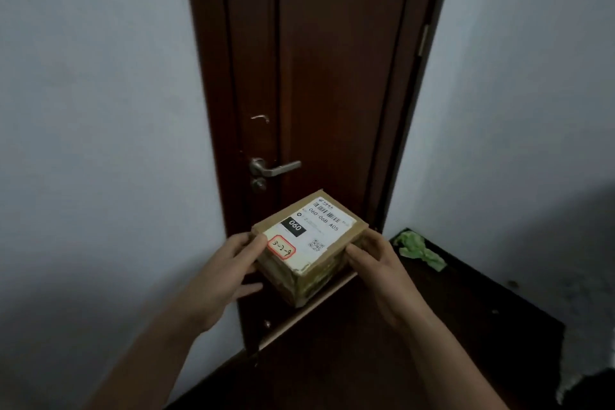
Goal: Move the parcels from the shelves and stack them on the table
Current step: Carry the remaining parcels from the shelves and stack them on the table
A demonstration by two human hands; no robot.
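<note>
Cardboard parcel (309, 236) (labelled) between both hands (226, 273) (376, 273)

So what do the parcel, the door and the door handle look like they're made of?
Parcel: brown cardboard, matte at the edges, with a white paper label on top; its sides look wrapped in shiny tape.
Door: dark reddish wood or veneer with a slight sheen; the picture doesn't show which.
Door handle: silvery metal with a dull shine, possibly brushed.
</note>
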